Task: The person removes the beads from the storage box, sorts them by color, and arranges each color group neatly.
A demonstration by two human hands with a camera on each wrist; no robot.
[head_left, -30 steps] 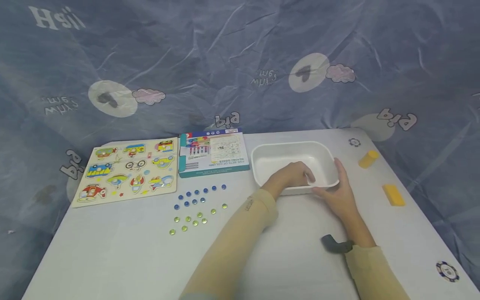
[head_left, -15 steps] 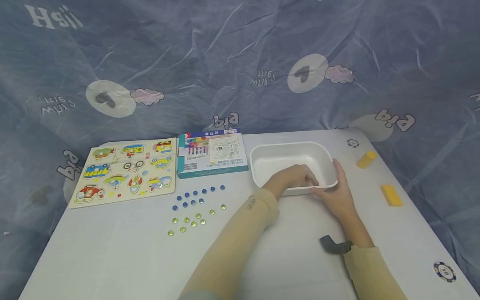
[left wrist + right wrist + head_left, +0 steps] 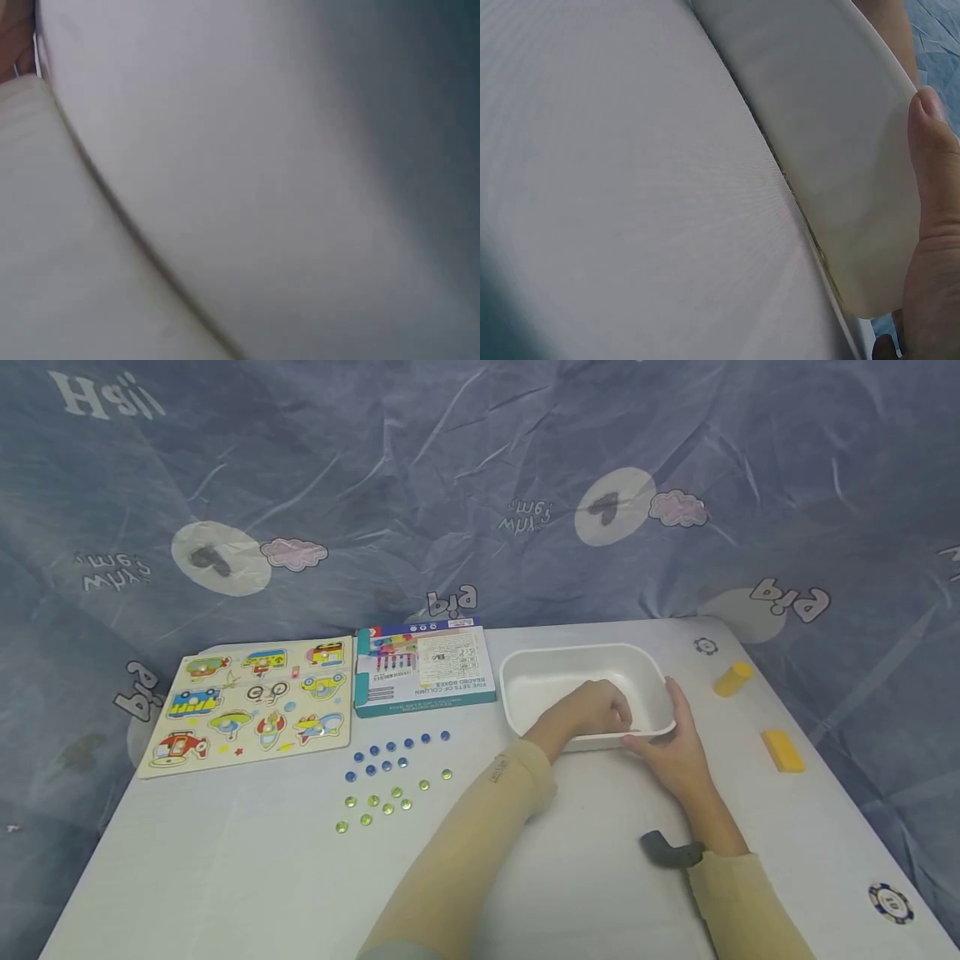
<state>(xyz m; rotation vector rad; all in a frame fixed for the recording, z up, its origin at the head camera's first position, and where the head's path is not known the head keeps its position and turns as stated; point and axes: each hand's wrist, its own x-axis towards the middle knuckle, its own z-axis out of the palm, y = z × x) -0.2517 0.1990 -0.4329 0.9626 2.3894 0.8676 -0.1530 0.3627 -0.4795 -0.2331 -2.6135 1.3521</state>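
Note:
A white rectangular basin (image 3: 577, 662) stands at the back right of the table. In the head view my left hand (image 3: 592, 708) reaches over its front rim, fingers bent down inside; whether they hold anything is hidden. My right hand (image 3: 678, 752) grips the basin's front right corner, the thumb at the front and the fingers along the right side. In the right wrist view that thumb (image 3: 934, 172) presses on the rim of the basin (image 3: 825, 135). The left wrist view shows mainly the basin's outer wall (image 3: 67, 247) and the tabletop.
Left of the basin lie a boxed bead set (image 3: 423, 667) and a wooden vehicle puzzle board (image 3: 247, 702). Blue beads (image 3: 391, 747) and green beads (image 3: 387, 808) lie in loose rows before them. A yellow cylinder (image 3: 732, 679) and a yellow block (image 3: 783, 751) are at right.
Inside the basin my left hand's fingers have shifted slightly, right and then back left. My right hand keeps its grip on the corner. The whole view shifted a little.

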